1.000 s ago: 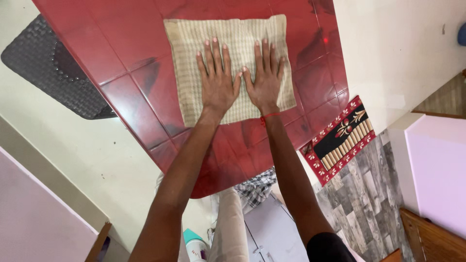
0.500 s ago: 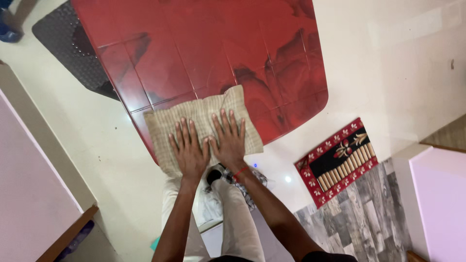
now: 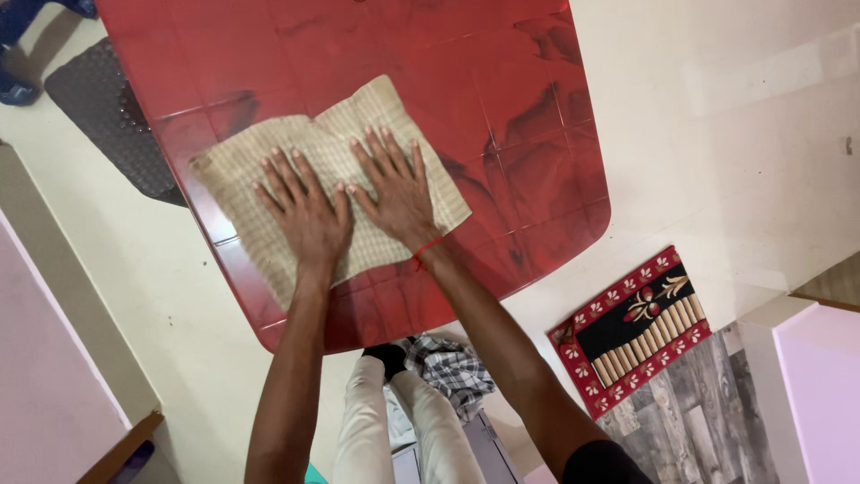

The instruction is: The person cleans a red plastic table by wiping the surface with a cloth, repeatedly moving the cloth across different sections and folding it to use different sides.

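A beige checked cloth [image 3: 331, 175] was pressed flat on the red table [image 3: 502, 108] under both hands. The left hand [image 3: 309, 211] and right hand [image 3: 394, 188] were spread wide, holding nothing. The cloth seemed soft, light, and best gripped at its corners.

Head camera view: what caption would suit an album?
Both hands, left hand and right hand, pressed flat on a beige checked cloth on a glossy red table.

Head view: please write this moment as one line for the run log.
left hand: flat on cloth | right hand: flat on cloth | cloth: beige, spread on red table | floor: patterned mat
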